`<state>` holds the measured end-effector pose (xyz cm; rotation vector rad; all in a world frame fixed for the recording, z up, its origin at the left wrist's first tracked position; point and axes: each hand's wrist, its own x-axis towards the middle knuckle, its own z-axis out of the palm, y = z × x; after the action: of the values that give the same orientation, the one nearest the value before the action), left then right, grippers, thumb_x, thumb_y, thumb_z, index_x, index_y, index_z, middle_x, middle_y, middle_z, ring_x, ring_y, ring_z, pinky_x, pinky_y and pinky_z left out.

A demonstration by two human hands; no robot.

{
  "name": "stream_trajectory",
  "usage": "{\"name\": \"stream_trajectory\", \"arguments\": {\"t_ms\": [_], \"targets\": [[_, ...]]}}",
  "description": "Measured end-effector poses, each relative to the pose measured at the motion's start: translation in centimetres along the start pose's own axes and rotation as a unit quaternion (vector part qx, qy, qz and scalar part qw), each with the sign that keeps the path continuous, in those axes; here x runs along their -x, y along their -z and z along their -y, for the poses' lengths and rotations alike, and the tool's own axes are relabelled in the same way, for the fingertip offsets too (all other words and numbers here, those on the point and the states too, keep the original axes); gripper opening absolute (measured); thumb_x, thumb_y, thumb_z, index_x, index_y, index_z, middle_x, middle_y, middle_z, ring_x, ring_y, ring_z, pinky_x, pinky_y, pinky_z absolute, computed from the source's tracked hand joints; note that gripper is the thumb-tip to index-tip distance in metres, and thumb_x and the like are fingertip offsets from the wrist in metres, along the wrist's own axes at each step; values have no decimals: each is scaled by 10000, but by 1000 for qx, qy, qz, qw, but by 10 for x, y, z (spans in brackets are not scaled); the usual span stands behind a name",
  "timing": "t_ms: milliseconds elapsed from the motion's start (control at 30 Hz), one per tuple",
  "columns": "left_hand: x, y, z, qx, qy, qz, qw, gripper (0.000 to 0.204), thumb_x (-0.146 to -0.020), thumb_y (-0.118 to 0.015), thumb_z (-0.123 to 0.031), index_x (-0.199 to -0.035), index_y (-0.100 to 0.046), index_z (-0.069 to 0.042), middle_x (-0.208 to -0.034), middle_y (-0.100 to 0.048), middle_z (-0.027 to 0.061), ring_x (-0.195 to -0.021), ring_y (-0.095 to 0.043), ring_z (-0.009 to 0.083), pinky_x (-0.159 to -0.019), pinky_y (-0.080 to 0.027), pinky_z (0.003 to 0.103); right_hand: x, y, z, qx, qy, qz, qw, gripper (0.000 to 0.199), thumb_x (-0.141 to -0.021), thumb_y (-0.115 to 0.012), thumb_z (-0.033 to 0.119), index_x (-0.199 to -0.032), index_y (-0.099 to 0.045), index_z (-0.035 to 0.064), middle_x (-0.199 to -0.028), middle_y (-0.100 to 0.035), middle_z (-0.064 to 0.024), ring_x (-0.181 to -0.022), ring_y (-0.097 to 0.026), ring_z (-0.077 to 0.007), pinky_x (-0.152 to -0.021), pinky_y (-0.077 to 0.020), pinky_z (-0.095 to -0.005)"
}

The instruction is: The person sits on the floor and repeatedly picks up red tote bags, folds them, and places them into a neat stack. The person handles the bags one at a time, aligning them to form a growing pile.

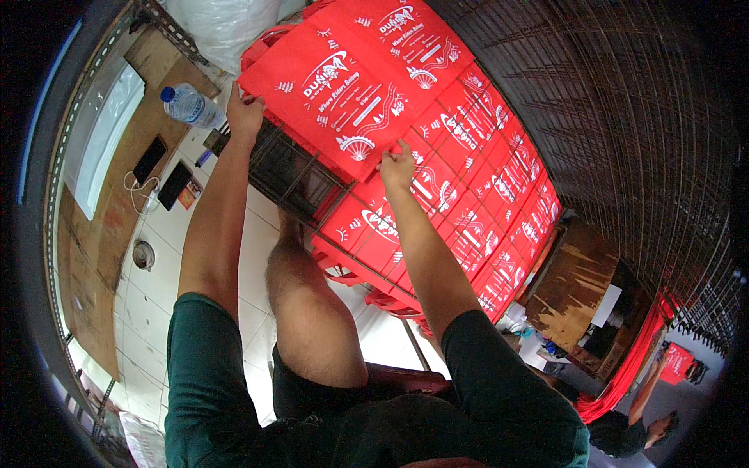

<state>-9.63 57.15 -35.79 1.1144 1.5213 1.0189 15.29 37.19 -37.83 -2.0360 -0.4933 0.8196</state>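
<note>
A flat red fabric bag (331, 82) with white printing lies in front of me over a metal wire rack (292, 160). My left hand (245, 115) pinches its left corner, the thumb and fingers closed on the edge. At the near right corner my right hand (398, 166) has its fingers closed on the same bag. Another red printed bag (429, 51) lies beside it on the far right. Under and beyond my right hand, several more printed red bags (476, 210) show beneath the thin rack wires.
Stacked wire racks (608, 109) rise on the right. A water bottle (191, 108), two phones (175, 186) and a small round metal dish (143, 255) are on the left. Red straps (636, 363) hang at lower right, near another person's arm (641, 402).
</note>
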Motion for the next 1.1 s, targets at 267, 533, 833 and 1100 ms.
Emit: {"name": "stream_trajectory", "arguments": {"t_ms": [267, 533, 833, 1100], "targets": [[-9, -1, 10, 16, 27, 10, 999, 745, -768, -577, 61, -1402, -203, -48, -1001, -533, 157, -820, -571, 193, -670, -523, 278, 11, 1, 22, -10, -14, 1, 1000, 528, -805, -542, 11, -1304, -372, -12, -650, -583, -98, -558, -561, -147, -529, -449, -272], [-13, -1, 29, -1, -20, 6, 1000, 710, -758, -606, -2, -1370, -249, 29, -986, -616, 173, -790, -621, 187, -660, -511, 272, 4, -1, 6, 28, 14, -17, 999, 533, -792, -577, 58, -1287, -397, -21, -605, -571, -77, -579, -571, -144, -562, -449, -283], [53, 18, -12, 83, -22, 12, 996, 828, -776, -671, -147, -1387, -142, 32, -1177, -529, 197, -1026, -536, 200, -859, -440, 295, 44, 23, 14, -50, 12, -57, 997, 494, -813, -619, 138, -1249, -439, -9, -720, -558, -63, -587, -521, -133, -572, -448, -270], [258, 123, -13, 81, 112, -5, 990, 606, -828, -623, -154, -1354, -325, -114, -1024, -570, 87, -920, -537, 162, -783, -455, 300, 147, 153, -30, -116, 52, -80, 989, 460, -846, -592, 102, -1268, -423, 32, -709, -496, -7, -616, -478, -63, -508, -408, -213]]}}
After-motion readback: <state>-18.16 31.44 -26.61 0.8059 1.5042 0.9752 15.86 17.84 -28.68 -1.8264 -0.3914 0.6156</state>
